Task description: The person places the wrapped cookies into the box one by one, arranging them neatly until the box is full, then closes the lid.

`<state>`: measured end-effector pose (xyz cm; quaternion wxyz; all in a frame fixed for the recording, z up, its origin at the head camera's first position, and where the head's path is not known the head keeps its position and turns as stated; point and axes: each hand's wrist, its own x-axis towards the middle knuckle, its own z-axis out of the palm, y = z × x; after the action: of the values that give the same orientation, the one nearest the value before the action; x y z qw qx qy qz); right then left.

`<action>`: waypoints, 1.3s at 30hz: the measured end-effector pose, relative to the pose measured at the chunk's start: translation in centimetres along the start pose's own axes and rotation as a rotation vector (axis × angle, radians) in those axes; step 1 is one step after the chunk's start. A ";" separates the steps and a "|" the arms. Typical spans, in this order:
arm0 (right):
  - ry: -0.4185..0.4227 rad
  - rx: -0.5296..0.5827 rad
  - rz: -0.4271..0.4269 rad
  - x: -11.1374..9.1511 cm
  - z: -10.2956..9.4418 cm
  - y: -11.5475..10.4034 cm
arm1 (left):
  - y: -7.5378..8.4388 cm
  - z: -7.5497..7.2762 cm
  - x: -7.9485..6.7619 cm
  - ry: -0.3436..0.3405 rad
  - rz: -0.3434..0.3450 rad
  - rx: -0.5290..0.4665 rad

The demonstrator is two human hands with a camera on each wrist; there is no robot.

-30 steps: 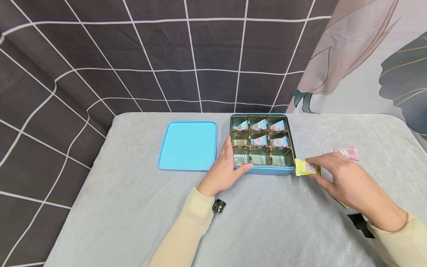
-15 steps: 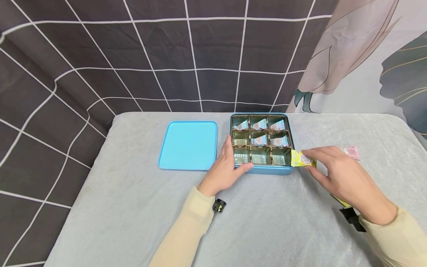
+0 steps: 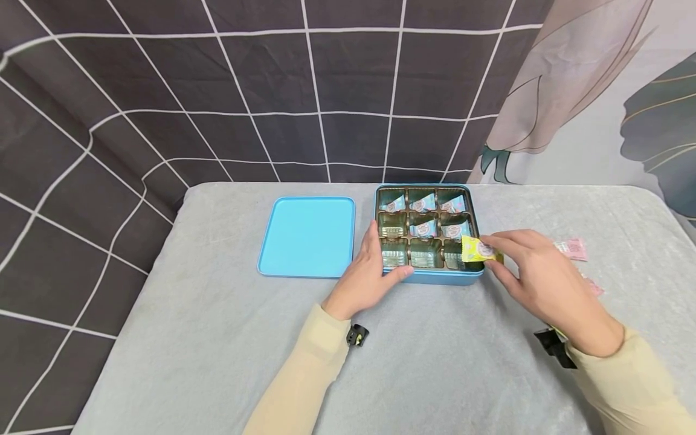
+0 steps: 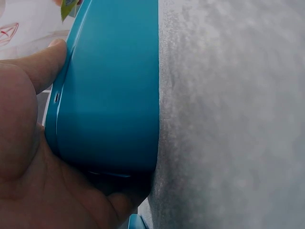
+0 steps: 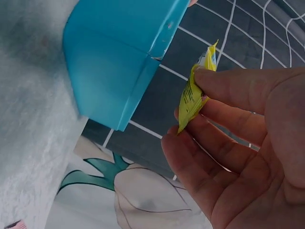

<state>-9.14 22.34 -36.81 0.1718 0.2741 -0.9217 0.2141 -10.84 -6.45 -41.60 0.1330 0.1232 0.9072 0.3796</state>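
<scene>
A blue tin (image 3: 446,278) with a gold divided tray stands near the table's back edge. Blue-wrapped candies (image 3: 423,228) lie in its back row and in the middle and right compartments of its middle row. My left hand (image 3: 361,281) rests against the tin's front left corner, fingers straight along the side, thumb on the front rim (image 4: 62,105). My right hand (image 3: 544,284) pinches a yellow-wrapped candy (image 3: 475,249) between thumb and fingertips, above the front right compartment. The right wrist view shows the yellow packet (image 5: 193,95) raised above the rim.
The tin's flat blue lid (image 3: 307,235) lies to its left. Pink packets (image 3: 573,248) lie on the grey cloth (image 3: 217,338) to the right, partly behind my right hand. A dark checked curtain (image 3: 261,72) hangs behind the table.
My right hand has carried the yellow candy left and away from me, from beside the tin to over its front right compartment. The left hand has stayed in place.
</scene>
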 end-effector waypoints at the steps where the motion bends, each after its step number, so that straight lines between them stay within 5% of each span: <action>1: 0.003 -0.002 0.003 0.1 0.0 -0.1 | 0.0 0.0 0.0 0.001 0.000 0.000; 39: -0.033 0.027 0.082 4.3 2.0 -3.3 | 0.0 -0.1 0.0 0.016 0.000 -0.002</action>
<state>-11.06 17.04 -35.68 0.1439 0.2419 -0.9319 0.2288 -10.85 -6.49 -41.55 0.1261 0.1201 0.9078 0.3816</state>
